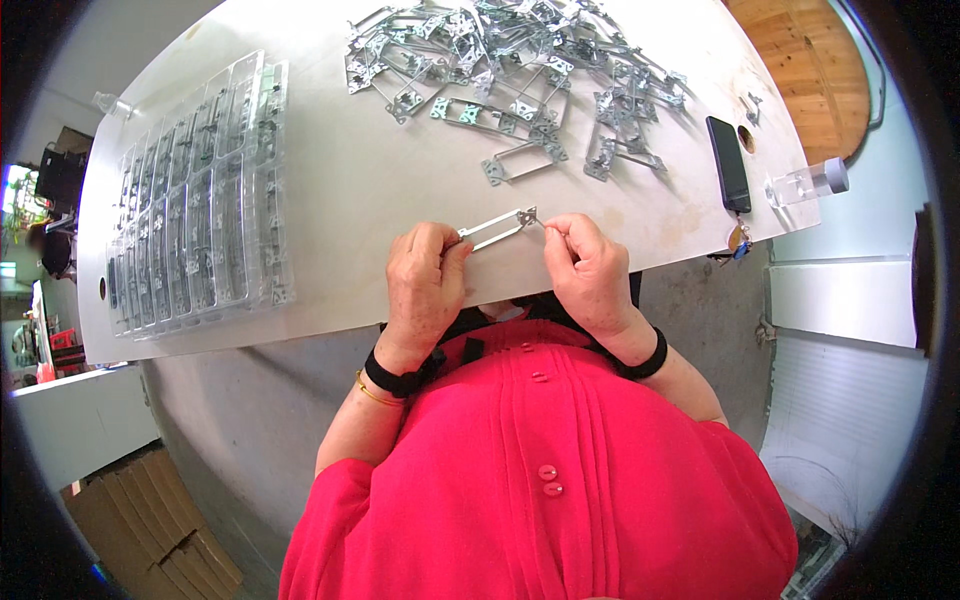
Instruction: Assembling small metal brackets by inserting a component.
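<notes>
My left hand [428, 285] pinches one metal frame [498, 239], my right hand [588, 275] its far end; trays [287, 180] look loaded, a big heap [500, 50] lies loose.

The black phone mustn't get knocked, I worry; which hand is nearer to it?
Right. The right hand is lower left of the phone; the left hand is farther left, holding the metal frame.

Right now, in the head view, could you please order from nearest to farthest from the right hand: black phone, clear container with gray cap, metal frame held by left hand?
From the right hand:
1. Metal frame, at its left.
2. Black phone, to its right, on the table.
3. Clear container, further right, by the table's edge.
</notes>
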The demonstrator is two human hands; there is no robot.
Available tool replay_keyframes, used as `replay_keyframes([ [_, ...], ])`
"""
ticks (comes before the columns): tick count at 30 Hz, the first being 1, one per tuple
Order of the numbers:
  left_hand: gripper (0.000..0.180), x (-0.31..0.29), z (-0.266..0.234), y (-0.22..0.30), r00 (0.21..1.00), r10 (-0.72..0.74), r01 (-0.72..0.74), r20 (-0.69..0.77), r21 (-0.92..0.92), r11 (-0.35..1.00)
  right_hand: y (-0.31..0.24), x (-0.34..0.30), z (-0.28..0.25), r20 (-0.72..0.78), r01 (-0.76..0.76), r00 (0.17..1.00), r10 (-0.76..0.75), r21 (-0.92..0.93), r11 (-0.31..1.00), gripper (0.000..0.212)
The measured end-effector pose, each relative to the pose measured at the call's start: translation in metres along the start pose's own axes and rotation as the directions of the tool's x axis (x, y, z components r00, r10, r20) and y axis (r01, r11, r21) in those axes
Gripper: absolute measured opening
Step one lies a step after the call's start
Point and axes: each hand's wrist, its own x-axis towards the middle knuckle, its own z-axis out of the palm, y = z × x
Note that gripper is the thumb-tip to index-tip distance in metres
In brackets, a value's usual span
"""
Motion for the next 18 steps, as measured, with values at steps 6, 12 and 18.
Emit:
replay_keyframes([
  [6, 0.017, -0.0014, 0.0016, -0.0025, 1.0, -0.004, 0.004, -0.01, -0.019, 1.0, 0.0024, -0.0037, -0.0021, 0.043, -0.089, 0.995, 0.085, 0.09, 0.992, 0.005],
  [12, 0.017, -0.0014, 0.0008, -0.0016, 1.0, -0.012, 0.012, -0.002, -0.003, 1.0, 0.0011, -0.0019, -0.0036, 0.094, -0.184, 0.981, 0.17, 0.161, 0.97, 0.007],
  [18, 0.017, -0.0047, 0.0025, 0.0027, 1.0, -0.002, 0.002, -0.004, 0.003, 1.0, 0.0019, -0.0005, -0.0043, 0.136, -0.258, 0.963, 0.231, 0.237, 0.936, 0.009],
])
